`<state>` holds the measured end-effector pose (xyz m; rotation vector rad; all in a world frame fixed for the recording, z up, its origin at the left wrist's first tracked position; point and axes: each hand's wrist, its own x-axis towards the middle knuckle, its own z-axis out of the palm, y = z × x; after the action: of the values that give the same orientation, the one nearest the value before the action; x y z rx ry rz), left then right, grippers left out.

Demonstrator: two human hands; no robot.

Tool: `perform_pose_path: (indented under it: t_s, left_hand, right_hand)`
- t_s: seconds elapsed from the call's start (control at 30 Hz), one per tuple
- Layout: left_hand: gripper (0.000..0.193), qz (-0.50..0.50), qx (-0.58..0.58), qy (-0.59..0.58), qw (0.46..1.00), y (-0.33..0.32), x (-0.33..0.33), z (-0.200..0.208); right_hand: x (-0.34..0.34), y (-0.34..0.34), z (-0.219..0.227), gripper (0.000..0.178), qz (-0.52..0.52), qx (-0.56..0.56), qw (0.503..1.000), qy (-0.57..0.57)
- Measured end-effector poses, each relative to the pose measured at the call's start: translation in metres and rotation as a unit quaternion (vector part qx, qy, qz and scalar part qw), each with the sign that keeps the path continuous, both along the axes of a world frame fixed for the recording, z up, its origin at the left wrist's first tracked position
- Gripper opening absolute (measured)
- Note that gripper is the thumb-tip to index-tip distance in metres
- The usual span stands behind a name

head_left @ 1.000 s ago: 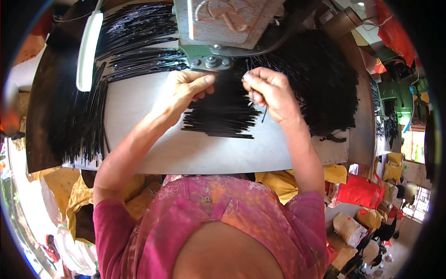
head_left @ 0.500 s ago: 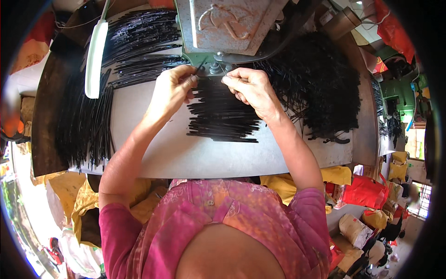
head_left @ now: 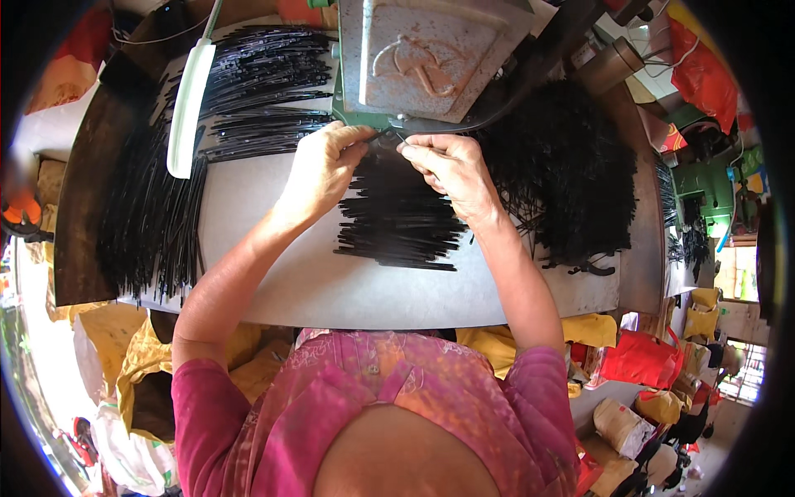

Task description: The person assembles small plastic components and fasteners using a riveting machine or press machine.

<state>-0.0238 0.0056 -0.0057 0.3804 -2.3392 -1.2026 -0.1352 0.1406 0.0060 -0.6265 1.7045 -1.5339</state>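
Note:
Just under the front of a green and grey machine point(head_left: 431, 66), my two hands almost meet. My left hand point(head_left: 325, 164) pinches a thin black rod point(head_left: 381, 135) whose tip points at the machine's lower end. My right hand point(head_left: 455, 170) is closed in a pinch close beside it, the piece between its fingertips too small to make out. Below and between my hands lies a stack of black rods point(head_left: 402, 228), laid crosswise on the pale tabletop point(head_left: 265, 265). The machine's working point is partly hidden by my fingers.
More black rods point(head_left: 153, 224) lie in rows at the left, and others point(head_left: 265, 74) at the upper left. A tangled black heap point(head_left: 571, 166) covers the right side. A white lamp point(head_left: 190, 112) hangs over the left rows. Yellow cloth point(head_left: 584, 330) and a red bag point(head_left: 642, 359) sit below the table edge.
My left hand has moved right, bringing the rod up to the machine and closer to my right hand. My right hand keeps its pinch. The whole view has shifted slightly.

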Motion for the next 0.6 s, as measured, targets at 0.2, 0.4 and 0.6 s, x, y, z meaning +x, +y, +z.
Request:
perform_pose_path:
  t_s: [0.2, 0.4, 0.6]
  left_hand:
    - [0.018, -0.012, -0.005, 0.016, 1.0, -0.006, -0.006, -0.004]
    - [0.018, -0.011, -0.043, 0.029, 0.999, -0.01, -0.006, 0.003]
    - [0.018, -0.041, -0.27, 0.002, 0.962, -0.001, 0.009, 0.006]
  right_hand:
    - [-0.007, -0.004, -0.001, 0.008, 0.021, -0.01, 1.0, 0.012]
    - [-0.006, -0.009, 0.006, 0.01, 0.028, -0.009, 0.999, -0.032]
    - [0.0, -0.004, -0.003, 0.014, 0.009, 0.006, 0.998, -0.056]
